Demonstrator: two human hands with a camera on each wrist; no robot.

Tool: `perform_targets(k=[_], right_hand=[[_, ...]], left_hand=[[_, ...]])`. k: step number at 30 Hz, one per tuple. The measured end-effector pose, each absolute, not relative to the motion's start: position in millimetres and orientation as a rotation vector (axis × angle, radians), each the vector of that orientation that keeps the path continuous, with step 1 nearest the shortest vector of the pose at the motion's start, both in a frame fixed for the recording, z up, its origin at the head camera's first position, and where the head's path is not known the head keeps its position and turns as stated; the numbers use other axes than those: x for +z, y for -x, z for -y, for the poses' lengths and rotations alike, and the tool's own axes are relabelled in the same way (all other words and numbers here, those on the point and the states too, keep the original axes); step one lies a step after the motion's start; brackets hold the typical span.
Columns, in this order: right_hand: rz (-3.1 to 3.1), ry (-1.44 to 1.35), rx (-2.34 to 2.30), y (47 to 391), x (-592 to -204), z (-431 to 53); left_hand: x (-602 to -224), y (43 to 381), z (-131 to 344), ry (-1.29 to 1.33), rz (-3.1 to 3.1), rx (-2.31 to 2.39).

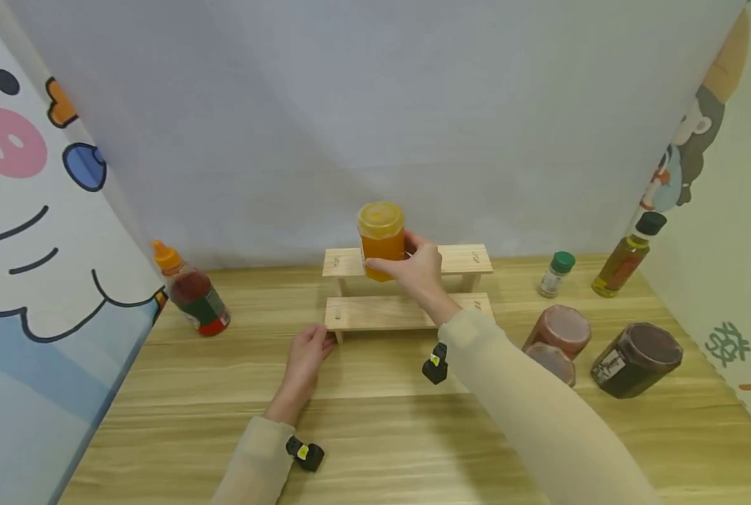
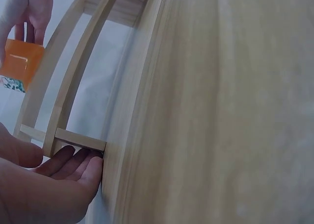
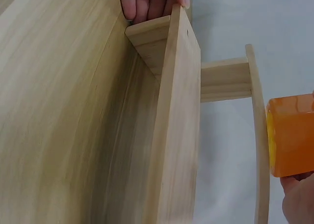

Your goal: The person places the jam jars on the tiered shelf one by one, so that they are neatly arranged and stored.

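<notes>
My right hand (image 1: 421, 270) grips an orange jar with a yellow lid (image 1: 383, 242), thumb in front and fingers round its right side. The jar is upright, its base right at the upper board of a two-step wooden rack (image 1: 375, 313). In the right wrist view the orange jar (image 3: 293, 136) shows close against that board's edge. Down at the left end of the lower step, my left hand (image 1: 308, 351) holds the rack's corner. The left wrist view shows its fingers (image 2: 73, 162) beside the end leg, with the thumb near the board.
A red sauce bottle with an orange cap (image 1: 195, 294) stands at left. To the right are a green-capped shaker (image 1: 557, 273), an oil bottle (image 1: 627, 256), a dark jar (image 1: 637, 359) and two reddish jars (image 1: 558, 331). A pale wall (image 1: 375, 105) rises behind the rack.
</notes>
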State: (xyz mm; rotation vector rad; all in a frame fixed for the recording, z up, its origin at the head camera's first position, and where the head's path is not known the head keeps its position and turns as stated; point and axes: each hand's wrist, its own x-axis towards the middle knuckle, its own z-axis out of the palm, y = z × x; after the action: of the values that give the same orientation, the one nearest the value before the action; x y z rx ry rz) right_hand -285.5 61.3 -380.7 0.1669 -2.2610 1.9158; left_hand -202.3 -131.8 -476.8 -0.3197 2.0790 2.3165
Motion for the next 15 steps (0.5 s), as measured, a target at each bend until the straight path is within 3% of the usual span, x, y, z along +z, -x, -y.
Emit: perform_targets(k=[15], right_hand=[[2.212, -0.104, 1.915, 298.4, -388.1, -39.6]], left_hand=[[-478.5, 202.2, 134.2, 0.283, -2.076, 2.330]])
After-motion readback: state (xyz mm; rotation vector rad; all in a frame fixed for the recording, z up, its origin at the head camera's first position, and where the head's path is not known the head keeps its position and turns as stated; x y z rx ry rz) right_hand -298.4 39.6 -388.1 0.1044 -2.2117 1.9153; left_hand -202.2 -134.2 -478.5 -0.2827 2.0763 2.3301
